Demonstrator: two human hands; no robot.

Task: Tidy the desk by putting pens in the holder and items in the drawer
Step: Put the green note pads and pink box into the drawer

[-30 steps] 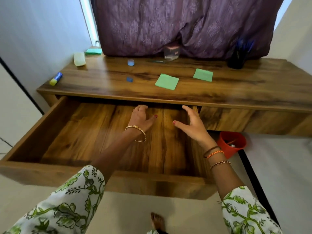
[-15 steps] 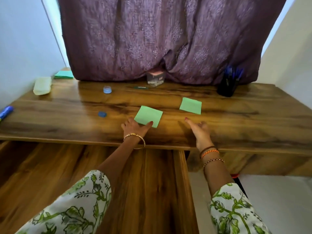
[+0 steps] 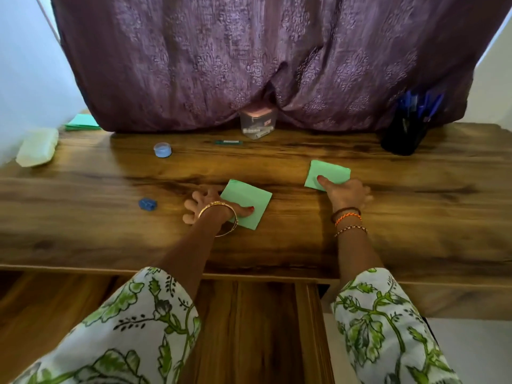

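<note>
Since half a second ago, both hands moved forward onto the green pads. Left hand now pinching the near-centre green note pad, thumb on top, fingers spread beside it. Right hand gripping the other green note pad, thumb on top. Black pen holder at the desk far right edge, blue pens inside. Open drawer below the near edge.

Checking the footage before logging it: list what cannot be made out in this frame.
Head view only:
- Right hand: fingers blurred; grip on the right green pad unclear.
- Left hand: fingers hidden behind the wrist.
- Clear box: top under the curtain, contents too small.
- Drawer: mostly covered by the sleeves, cut off below.
</note>
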